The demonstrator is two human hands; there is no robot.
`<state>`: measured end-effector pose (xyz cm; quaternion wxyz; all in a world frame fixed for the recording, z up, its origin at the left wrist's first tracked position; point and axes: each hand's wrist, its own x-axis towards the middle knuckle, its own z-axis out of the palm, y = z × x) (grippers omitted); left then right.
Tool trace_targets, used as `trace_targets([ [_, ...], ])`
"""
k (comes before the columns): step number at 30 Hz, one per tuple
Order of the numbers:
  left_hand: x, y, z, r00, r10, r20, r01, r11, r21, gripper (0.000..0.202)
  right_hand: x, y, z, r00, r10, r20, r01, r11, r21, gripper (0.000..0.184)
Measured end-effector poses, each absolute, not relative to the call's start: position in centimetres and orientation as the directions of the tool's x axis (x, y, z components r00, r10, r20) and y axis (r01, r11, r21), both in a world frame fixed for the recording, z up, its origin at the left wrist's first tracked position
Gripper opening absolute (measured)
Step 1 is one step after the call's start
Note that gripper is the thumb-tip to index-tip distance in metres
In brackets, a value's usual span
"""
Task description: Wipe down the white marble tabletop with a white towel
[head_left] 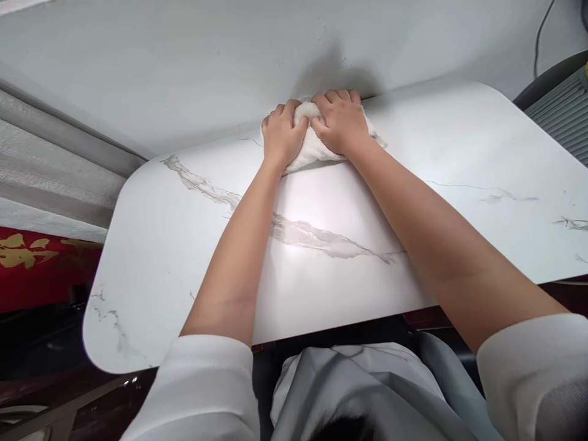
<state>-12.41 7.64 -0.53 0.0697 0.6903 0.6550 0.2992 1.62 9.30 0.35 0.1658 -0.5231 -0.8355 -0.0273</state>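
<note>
Both my arms reach forward over a white marble-patterned table to its far edge. There a bunched white cloth lies on the tabletop, close to the wall. My left hand grips the cloth's left part, fingers curled over its far side. On the right part, my right hand presses down with its fingers bent over the fabric. The two thumbs point toward each other, with a bulge of cloth showing between them. Fabric under the palms is hidden.
Behind the table rises a pale wall. Grey curtain-like folds hang at the left, above a red item with gold markings. A ribbed grey-green object stands past the right edge, with a cable on the wall.
</note>
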Motion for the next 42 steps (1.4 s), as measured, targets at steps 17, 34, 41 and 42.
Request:
trace_targets([
  [17, -11.5, -0.8, -1.0, -0.081, 0.943, 0.323, 0.891, -0.076, 0.447, 0.037, 2.6, 2.6, -0.2, -0.515, 0.829, 0.215, 0.828, 0.547, -0.124, 0.054],
  [34, -11.4, -20.1, 0.1, 0.061, 0.969, 0.241, 0.931, -0.143, 0.336, 0.042, 4.1, -16.7, -0.1, -0.582, 0.755, 0.301, 0.777, 0.626, -0.067, 0.057],
  [41, -11.9, -23.2, 0.3, 0.070, 0.970, 0.234, 0.940, -0.143, 0.309, 0.045, 3.7, -18.9, 0.0, -0.633, 0.696, 0.340, 0.722, 0.689, -0.068, 0.056],
  [42, -12.0, -23.1, 0.3, 0.070, 0.971, 0.228, 0.942, -0.139, 0.306, 0.045, 3.5, -18.8, 0.1, -0.639, 0.695, 0.330, 0.717, 0.693, -0.071, 0.056],
])
